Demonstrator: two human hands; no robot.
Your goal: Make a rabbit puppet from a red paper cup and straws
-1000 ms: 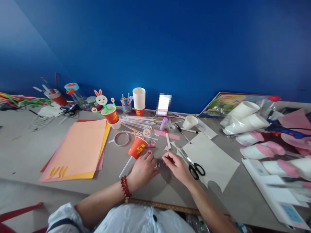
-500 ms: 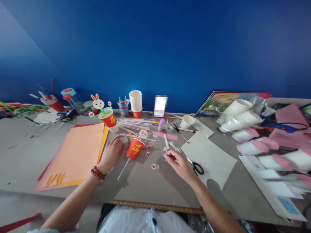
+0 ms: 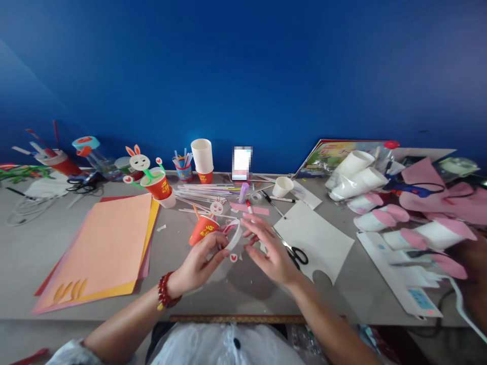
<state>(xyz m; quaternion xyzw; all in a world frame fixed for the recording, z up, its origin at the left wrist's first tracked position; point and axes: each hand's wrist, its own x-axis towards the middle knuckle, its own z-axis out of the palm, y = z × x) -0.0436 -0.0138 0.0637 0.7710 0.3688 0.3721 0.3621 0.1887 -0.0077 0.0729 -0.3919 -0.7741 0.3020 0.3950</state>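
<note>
A person in a pale top [image 3: 213, 347] works at a grey tabletop [image 3: 243, 299] set against a blue wall [image 3: 228, 71]. The left hand [image 3: 205, 259], a red bead bracelet [image 3: 167, 291] on its wrist, pinches a pale tape roll [image 3: 236, 237] between thumb and bent fingers. The tape roll is tipped up on its edge, held above the tabletop about midway between its left and right edges. The right hand [image 3: 271, 248] is just beside the roll, its fingers parted and loosely curled, tips toward it; I cannot tell whether they touch it.

Just left of the roll, a red paper cup [image 3: 201, 229] with yellow lettering tilts on the tabletop, partly behind the left hand, a small white rabbit face [image 3: 216, 206] at its mouth. A white disc with a red heart [image 3: 233, 258] shows near the left fingertips. Right of the right hand, black-handled scissors [image 3: 300, 255] overlap a large white sheet [image 3: 317, 238].

Toward the far edge are thin straws [image 3: 207, 192], a purple glue stick [image 3: 243, 192] and a small white cup [image 3: 282, 186]. Toward the left edge, a peach sheet [image 3: 110, 233] covers other coloured paper, with 4 curved orange shapes [image 3: 78, 289] at its near end; by its far right corner a 2nd rabbit figure [image 3: 140, 162] rises from a red-and-yellow cup [image 3: 159, 187]. Toward the right edge lie white tubes with pink ends [image 3: 376, 219].
</note>
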